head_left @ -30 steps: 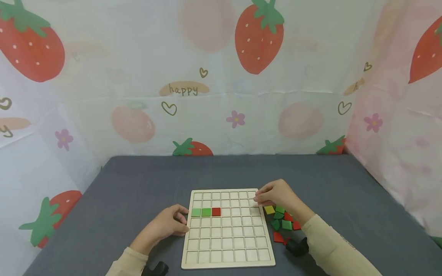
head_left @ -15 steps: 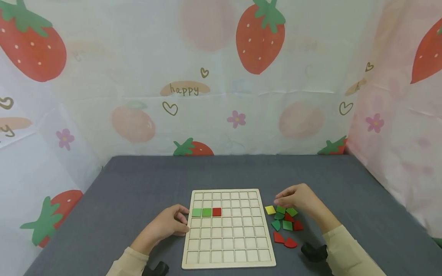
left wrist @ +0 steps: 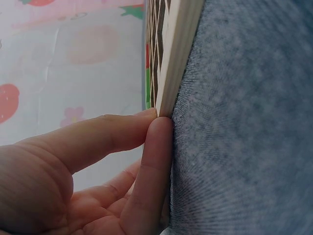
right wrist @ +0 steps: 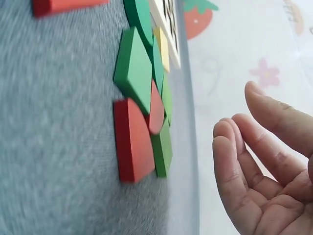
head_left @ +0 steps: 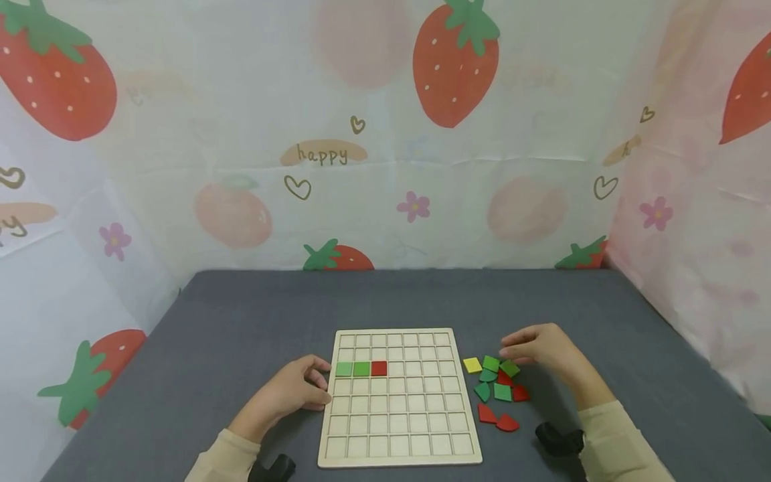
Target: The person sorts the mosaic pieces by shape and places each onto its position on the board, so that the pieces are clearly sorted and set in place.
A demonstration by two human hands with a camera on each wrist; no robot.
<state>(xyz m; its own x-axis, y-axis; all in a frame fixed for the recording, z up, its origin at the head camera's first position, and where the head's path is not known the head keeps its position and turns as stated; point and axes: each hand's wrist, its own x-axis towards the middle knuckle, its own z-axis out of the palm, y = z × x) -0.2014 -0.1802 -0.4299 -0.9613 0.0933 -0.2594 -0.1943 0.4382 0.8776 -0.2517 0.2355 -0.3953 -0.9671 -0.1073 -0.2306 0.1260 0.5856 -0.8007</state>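
A pale wooden grid board (head_left: 397, 406) lies on the table, with two green square tiles (head_left: 361, 369) and a red square tile (head_left: 379, 369) side by side in its third row from the far end. My left hand (head_left: 290, 391) holds the board's left edge; the left wrist view shows the thumb and a finger (left wrist: 157, 147) against that edge. My right hand (head_left: 539, 348) hovers over the far right side of a loose group of tiles, fingers bent and apart from the thumb, with nothing between them. Among these are a green tile (right wrist: 134, 71) and a red rounded tile (right wrist: 137, 142).
A yellow tile (head_left: 472, 365) lies close to the board's right edge. Two red tiles (head_left: 507, 422) lie nearer the front. Dark grey cloth (head_left: 253, 308) covers the table, with a strawberry-print curtain (head_left: 241, 134) behind it. Black wrist devices (head_left: 559, 440) hang under both forearms.
My right hand has moved right, from the board's far right corner to beyond the loose tiles, uncovering more of them. My left hand stays at the board's edge.
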